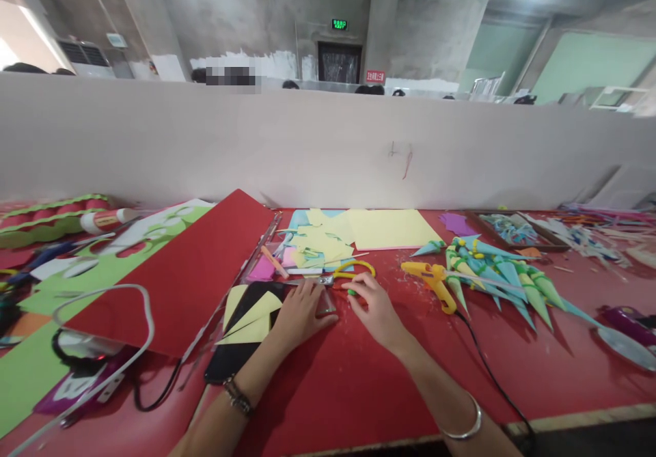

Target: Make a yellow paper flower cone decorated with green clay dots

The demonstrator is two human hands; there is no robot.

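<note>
My left hand [303, 315] lies palm down on the red table, its fingers stretched and thumb apart. Beside its thumb is a small see-through piece [326, 302], partly hidden by the hand. My right hand [378, 312] is closed in a pinch around a small green piece [351, 292]; its exact kind is too small to make out. Just beyond both hands lie scissors with yellow handles [354, 266], blades pointing left. Left of my left hand, pale yellow paper pieces [251, 324] rest on a black flat object [225, 363].
A yellow glue gun [433, 281] with a black cord lies right, beside blue, yellow and green paper cones [492, 269]. Yellow sheets [392, 229] and scraps [318, 235] lie behind. Left are a red board [189, 279] and purple power strip [85, 382]. A white partition [307, 143] stands behind.
</note>
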